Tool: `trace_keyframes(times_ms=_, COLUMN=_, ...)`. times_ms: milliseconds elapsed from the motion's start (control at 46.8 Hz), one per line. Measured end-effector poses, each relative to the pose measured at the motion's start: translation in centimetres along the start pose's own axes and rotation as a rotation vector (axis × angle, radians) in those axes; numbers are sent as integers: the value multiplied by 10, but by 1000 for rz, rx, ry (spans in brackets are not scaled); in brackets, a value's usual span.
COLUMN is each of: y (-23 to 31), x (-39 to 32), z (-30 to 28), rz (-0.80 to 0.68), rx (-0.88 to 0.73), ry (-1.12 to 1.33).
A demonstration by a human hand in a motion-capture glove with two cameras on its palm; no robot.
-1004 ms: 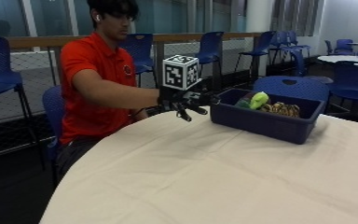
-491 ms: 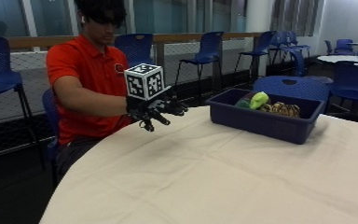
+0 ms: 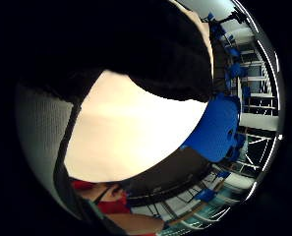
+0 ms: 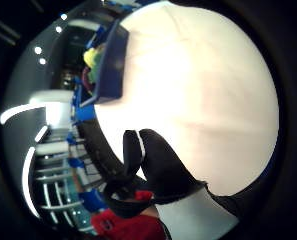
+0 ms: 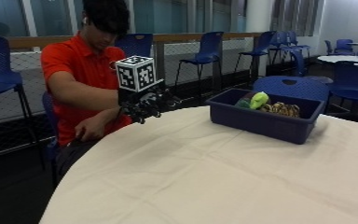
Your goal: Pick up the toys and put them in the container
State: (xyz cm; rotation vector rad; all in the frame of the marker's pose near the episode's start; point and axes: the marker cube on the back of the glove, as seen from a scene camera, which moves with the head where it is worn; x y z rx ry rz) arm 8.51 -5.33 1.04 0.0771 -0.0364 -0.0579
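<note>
In the outside view my gloved right hand (image 5: 145,105) hovers above the table's near-left edge, close to the person's chest. Its fingers hang loosely curled and hold nothing. The dark blue container (image 5: 259,122) stands on the cream tablecloth (image 5: 216,172) well to the hand's right. Inside it lie a green toy (image 5: 258,99) and a brown toy (image 5: 282,109). The thumb side palm view shows the container (image 4: 110,62) with the green toy (image 4: 91,57) far off across the bare cloth, and a gloved finger (image 4: 158,165) up close. No loose toy shows on the table.
The person's bare left hand (image 5: 92,132) rests low by the table's edge. Blue chairs (image 5: 292,87) stand behind the container and along the railing. The little finger side palm view shows plain cloth (image 3: 131,132) and a blue chair (image 3: 217,128) beyond it.
My right hand has drawn back from beside the container toward the person's body, ending near the table's edge. The container and its toys have stayed put.
</note>
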Motion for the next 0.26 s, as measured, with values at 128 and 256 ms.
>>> trace_keyframes(times_ms=128, y=5, x=12, z=-6, rz=16, rx=-6, ry=-5)
trace_keyframes(times_ms=256, y=7, x=19, z=-7, rz=31, rx=-10, ry=-10)
